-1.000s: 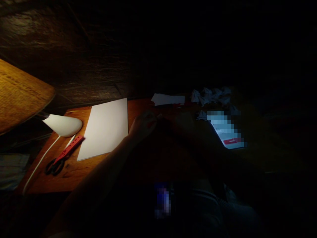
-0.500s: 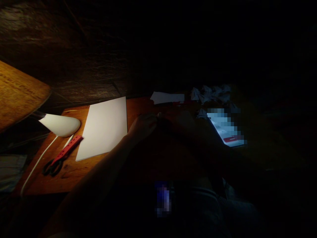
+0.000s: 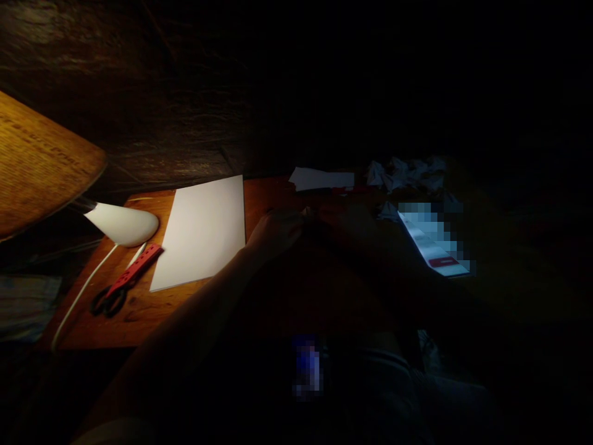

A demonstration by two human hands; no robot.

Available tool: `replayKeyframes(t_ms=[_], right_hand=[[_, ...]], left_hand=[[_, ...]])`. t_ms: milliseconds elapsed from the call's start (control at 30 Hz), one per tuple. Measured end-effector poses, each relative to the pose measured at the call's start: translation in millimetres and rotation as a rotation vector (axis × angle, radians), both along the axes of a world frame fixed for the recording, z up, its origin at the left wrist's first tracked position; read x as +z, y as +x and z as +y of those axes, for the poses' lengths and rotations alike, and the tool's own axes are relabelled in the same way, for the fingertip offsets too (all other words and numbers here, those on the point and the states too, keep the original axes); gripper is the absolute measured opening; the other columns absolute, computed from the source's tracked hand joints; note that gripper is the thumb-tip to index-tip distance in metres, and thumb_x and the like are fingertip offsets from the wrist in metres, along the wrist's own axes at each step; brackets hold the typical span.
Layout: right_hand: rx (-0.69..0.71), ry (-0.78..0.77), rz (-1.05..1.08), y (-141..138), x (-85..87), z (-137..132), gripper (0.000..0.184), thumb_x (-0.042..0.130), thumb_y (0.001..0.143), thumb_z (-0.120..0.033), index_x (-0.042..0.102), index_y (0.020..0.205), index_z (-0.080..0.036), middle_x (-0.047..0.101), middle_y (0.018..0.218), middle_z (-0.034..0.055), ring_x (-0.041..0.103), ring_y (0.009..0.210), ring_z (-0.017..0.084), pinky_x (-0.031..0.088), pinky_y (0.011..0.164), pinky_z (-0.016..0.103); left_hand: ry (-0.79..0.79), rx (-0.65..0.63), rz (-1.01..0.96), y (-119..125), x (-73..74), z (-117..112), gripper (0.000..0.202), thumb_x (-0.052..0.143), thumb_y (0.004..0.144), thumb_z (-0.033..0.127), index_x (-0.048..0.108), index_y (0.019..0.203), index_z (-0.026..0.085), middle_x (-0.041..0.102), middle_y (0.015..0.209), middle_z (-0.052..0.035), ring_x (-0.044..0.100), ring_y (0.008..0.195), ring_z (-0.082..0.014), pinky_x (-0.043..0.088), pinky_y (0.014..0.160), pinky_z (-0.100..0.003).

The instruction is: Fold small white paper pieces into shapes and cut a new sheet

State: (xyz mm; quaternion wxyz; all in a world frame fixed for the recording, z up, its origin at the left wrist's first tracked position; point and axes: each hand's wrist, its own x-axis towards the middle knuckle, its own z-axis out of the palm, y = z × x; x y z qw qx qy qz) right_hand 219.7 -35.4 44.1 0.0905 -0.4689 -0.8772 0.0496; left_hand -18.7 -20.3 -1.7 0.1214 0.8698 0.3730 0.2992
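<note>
My left hand (image 3: 278, 232) is over the middle of the wooden table, its fingers closed and pressed together. A small pale bit of paper (image 3: 306, 211) pokes up at its fingertips; the rest of it is lost in the dark. My right hand (image 3: 345, 224) meets the left from the other side, deep in shadow, so its fingers cannot be made out. Left of my left hand lies a stack of blank white paper (image 3: 201, 232). Beyond the hands is a cut strip of white paper (image 3: 322, 180) beside a dark and red tool (image 3: 341, 190), too dim to name.
A lamp with a white base (image 3: 123, 224) and wooden shade (image 3: 41, 167) stands at the left. Scissors in a red cover (image 3: 134, 269) lie before it. Several folded paper pieces (image 3: 407, 175) sit at the back right, near a lit phone (image 3: 428, 241). The wooden table (image 3: 125, 324) is mostly dark.
The whole scene has shifted slightly right and up as the view turned. Both hands stay together around the pale bit of paper; the things on the table keep their places.
</note>
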Motion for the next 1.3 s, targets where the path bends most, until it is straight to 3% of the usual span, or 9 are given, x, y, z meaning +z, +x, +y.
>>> replayKeyframes(t_ms=[133, 233, 400, 700, 1133, 1300], right_hand=[[0.016, 0.006, -0.045, -1, 1.6, -1, 0.030, 0.059, 0.111, -0.022, 0.086, 0.120, -0.014, 0.084, 0.123, 0.0165, 0.073, 0.106, 0.028, 0.043, 0.078, 0.036], [0.015, 0.013, -0.057, -3, 2.7, -2, 0.033, 0.056, 0.113, -0.024, 0.086, 0.121, -0.013, 0.083, 0.120, 0.0170, 0.072, 0.107, 0.028, 0.045, 0.081, 0.036], [0.026, 0.014, -0.072, -4, 3.0, -2, 0.036, 0.051, 0.115, -0.024, 0.085, 0.121, -0.014, 0.081, 0.125, 0.0170, 0.070, 0.113, 0.027, 0.046, 0.083, 0.035], [0.018, -0.004, -0.051, -4, 0.2, 1, 0.044, 0.043, 0.120, -0.033, 0.080, 0.131, -0.011, 0.079, 0.127, 0.0194, 0.070, 0.111, 0.027, 0.044, 0.084, 0.035], [-0.054, -0.024, -0.007, -3, -7.7, 0, 0.036, 0.050, 0.116, -0.028, 0.082, 0.129, -0.019, 0.079, 0.132, 0.0136, 0.071, 0.113, 0.026, 0.045, 0.082, 0.035], [-0.054, -0.039, -0.026, -6, -4.6, 1, 0.038, 0.048, 0.112, -0.018, 0.083, 0.127, -0.016, 0.076, 0.134, 0.0172, 0.069, 0.123, 0.029, 0.050, 0.092, 0.037]], left_hand=[[0.024, -0.006, 0.040, 1, -3.2, 0, 0.016, 0.067, 0.094, 0.019, 0.081, 0.100, 0.025, 0.079, 0.095, -0.0053, 0.075, 0.086, -0.0227, 0.057, 0.079, -0.032], [0.064, 0.006, 0.108, 2, -4.2, 0, 0.019, 0.063, 0.099, 0.018, 0.081, 0.106, 0.022, 0.079, 0.100, -0.0063, 0.076, 0.093, -0.0231, 0.059, 0.082, -0.033], [0.108, 0.034, 0.185, 8, 1.5, -4, 0.022, 0.058, 0.106, 0.017, 0.079, 0.100, 0.018, 0.077, 0.099, -0.0092, 0.074, 0.097, -0.0240, 0.061, 0.087, -0.036], [0.043, 0.095, 0.213, 13, 7.4, -10, 0.022, 0.060, 0.102, 0.014, 0.079, 0.114, 0.016, 0.075, 0.103, -0.0105, 0.074, 0.098, -0.0263, 0.063, 0.091, -0.041], [-0.163, 0.163, 0.101, 14, 12.6, -8, 0.015, 0.066, 0.098, 0.011, 0.079, 0.094, 0.017, 0.075, 0.101, -0.0088, 0.073, 0.095, -0.0229, 0.058, 0.086, -0.035], [-0.200, 0.219, 0.079, 18, 10.3, -6, 0.014, 0.068, 0.094, 0.008, 0.075, 0.086, 0.018, 0.073, 0.097, -0.0078, 0.069, 0.089, -0.0211, 0.055, 0.082, -0.034]])
